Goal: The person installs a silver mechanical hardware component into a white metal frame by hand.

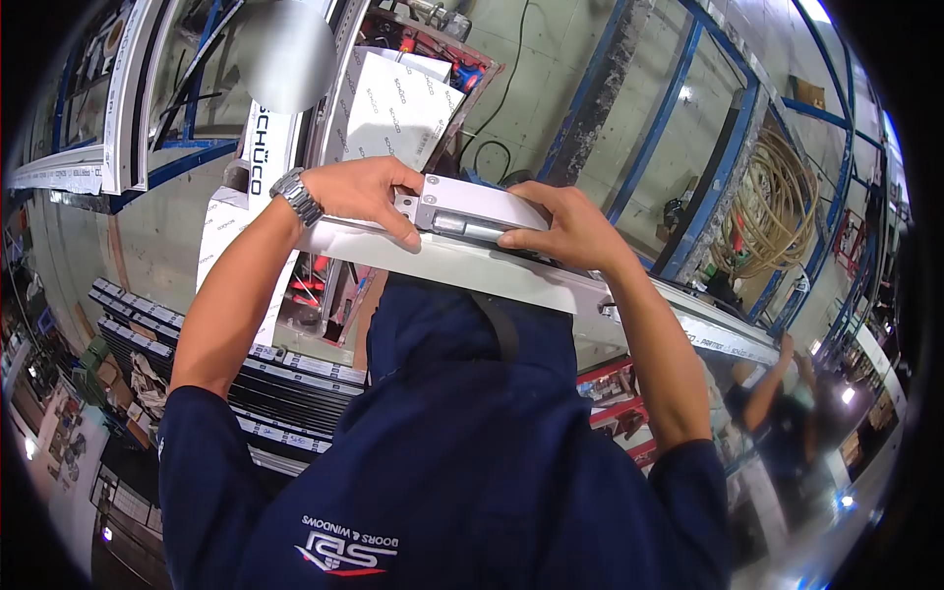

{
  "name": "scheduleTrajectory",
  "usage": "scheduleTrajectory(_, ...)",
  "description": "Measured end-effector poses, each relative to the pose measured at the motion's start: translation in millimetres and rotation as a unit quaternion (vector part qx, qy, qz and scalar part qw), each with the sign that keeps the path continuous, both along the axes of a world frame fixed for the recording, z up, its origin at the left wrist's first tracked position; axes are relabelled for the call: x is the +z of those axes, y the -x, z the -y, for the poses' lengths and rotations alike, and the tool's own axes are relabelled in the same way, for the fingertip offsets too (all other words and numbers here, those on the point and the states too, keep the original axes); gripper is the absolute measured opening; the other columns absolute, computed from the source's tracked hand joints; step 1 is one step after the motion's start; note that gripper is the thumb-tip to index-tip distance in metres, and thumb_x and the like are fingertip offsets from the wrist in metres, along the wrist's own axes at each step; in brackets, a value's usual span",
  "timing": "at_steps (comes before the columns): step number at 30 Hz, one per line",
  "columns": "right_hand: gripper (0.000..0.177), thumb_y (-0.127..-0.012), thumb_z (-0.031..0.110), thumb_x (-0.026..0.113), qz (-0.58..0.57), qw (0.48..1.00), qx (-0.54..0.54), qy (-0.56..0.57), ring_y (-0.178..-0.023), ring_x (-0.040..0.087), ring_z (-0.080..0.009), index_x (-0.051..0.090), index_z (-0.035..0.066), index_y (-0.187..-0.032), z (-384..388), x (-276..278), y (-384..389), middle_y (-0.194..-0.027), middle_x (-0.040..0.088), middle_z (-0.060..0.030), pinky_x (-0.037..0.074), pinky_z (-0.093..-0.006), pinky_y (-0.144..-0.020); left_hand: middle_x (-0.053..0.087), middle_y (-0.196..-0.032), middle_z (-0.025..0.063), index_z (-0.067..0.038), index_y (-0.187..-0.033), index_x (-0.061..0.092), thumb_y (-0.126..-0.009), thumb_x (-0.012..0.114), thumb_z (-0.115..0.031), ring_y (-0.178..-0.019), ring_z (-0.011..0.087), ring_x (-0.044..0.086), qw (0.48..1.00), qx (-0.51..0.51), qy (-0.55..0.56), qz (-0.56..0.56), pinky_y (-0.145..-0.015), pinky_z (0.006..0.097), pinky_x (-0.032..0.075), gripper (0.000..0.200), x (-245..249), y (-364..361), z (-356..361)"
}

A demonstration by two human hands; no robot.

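A silver-grey rectangular metal block (477,200) lies along the far edge of a long white metal profile (462,268), between both hands. The right hand (570,226) grasps its right end; the left hand (359,194) curls about its left end, whether gripping I cannot tell.

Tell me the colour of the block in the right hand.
The block looks whitish, shown in the head view.
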State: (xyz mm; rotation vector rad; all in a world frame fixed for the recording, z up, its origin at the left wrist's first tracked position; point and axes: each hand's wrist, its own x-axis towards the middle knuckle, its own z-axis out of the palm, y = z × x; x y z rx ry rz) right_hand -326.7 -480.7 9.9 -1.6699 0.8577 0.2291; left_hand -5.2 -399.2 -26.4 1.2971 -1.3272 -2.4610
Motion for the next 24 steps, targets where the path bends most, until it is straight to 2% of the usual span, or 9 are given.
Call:
scheduleTrajectory(4,0.060,-0.081,0.045,0.089,0.006,0.998,0.004,0.061,-0.082,0.072,-0.0363,0.074,0.005,-0.123,-11,13,1,-0.097,0.076,-0.0188,0.055,-0.0433,-0.076,0.070,-0.135,0.0069,0.000,-0.139,0.068,-0.075,0.100,-0.030,-0.114,0.0192,0.066,0.990,-0.077,0.098,0.060,-0.097,0.0336,0.052,0.077,19,1,8)
scheduleTrajectory(7,0.057,-0.082,0.043,0.088,0.035,0.992,0.010,0.118,-0.085,0.071,-0.0389,0.072,0.007,-0.123,-21,19,5,-0.099,0.076,-0.0171,0.055,-0.0447,-0.076,0.066,-0.138,0.0077,-0.001,-0.141,0.067,-0.077,0.095,-0.049,-0.116,0.0243,0.064,0.989,-0.085,0.114,0.025,-0.096,0.0357,0.049,0.085,10,-6,4)
scheduleTrajectory(10,0.056,-0.084,0.042,0.087,0.057,0.982,0.027,0.177,-0.089,0.071,-0.0405,0.070,0.009,-0.125,-33,21,10,-0.104,0.076,-0.0161,0.056,-0.0462,-0.076,0.067,-0.139,0.0115,0.000,-0.142,0.066,-0.094,0.071,-0.067,-0.121,0.0275,0.064,0.985,-0.074,0.153,-0.002,-0.102,0.0401,0.049,0.083,3,-15,-1)
scheduleTrajectory(13,0.055,-0.085,0.037,0.085,0.086,0.968,0.040,0.232,-0.097,0.073,-0.0388,0.065,0.010,-0.129,-45,22,17,-0.115,0.075,-0.0142,0.058,-0.0466,-0.078,0.067,-0.141,0.0145,0.001,-0.141,0.066,-0.105,0.039,-0.077,-0.126,0.0297,0.064,1.000,0.009,-0.009,0.005,-0.109,0.0438,0.048,0.090,5,-5,1)
scheduleTrajectory(14,0.055,-0.085,0.036,0.085,0.096,0.962,0.035,0.255,-0.098,0.073,-0.0382,0.064,0.010,-0.129,-51,21,18,-0.116,0.075,-0.0138,0.058,-0.0462,-0.079,0.070,-0.137,0.0187,0.003,-0.137,0.068,-0.110,0.025,-0.074,-0.129,0.0294,0.063,0.999,-0.020,-0.002,0.042,-0.114,0.0439,0.046,0.092,14,-1,8)
scheduleTrajectory(17,0.057,-0.079,0.029,0.084,0.109,0.947,0.041,0.300,-0.104,0.074,-0.0346,0.063,0.009,-0.128,-63,31,18,-0.123,0.073,-0.0129,0.061,-0.0434,-0.082,0.076,-0.107,0.0223,0.004,-0.112,0.078,-0.109,0.035,-0.071,-0.104,0.0352,0.071,0.988,-0.015,0.116,0.105,-0.097,0.0422,0.053,0.087,16,11,4)
scheduleTrajectory(18,0.056,-0.079,0.027,0.084,0.110,0.939,0.042,0.323,-0.105,0.074,-0.0332,0.064,0.009,-0.128,-68,35,18,-0.122,0.073,-0.0136,0.061,-0.0421,-0.083,0.074,-0.097,0.0225,0.004,-0.098,0.076,-0.110,0.041,-0.063,-0.093,0.0375,0.070,0.981,-0.015,0.151,0.118,-0.088,0.0442,0.053,0.077,21,15,5)
scheduleTrajectory(21,0.048,-0.080,0.020,0.081,0.114,0.911,0.034,0.394,-0.107,0.075,-0.0310,0.067,0.006,-0.125,-79,31,16,-0.120,0.072,-0.0156,0.062,-0.0396,-0.085,0.070,-0.091,0.0226,0.003,-0.095,0.077,-0.111,0.046,-0.050,-0.087,0.0426,0.067,0.954,-0.055,0.258,0.145,-0.081,0.0503,0.052,0.063,25,20,6)
scheduleTrajectory(24,0.040,-0.082,0.013,0.077,0.123,0.898,0.018,0.422,-0.109,0.074,-0.0310,0.071,0.005,-0.121,-87,29,13,-0.118,0.072,-0.0172,0.062,-0.0393,-0.087,0.067,-0.087,0.0182,-0.003,-0.094,0.080,-0.110,0.050,-0.046,-0.086,0.0398,0.066,0.947,-0.035,0.279,0.157,-0.079,0.0504,0.051,0.055,34,27,6)
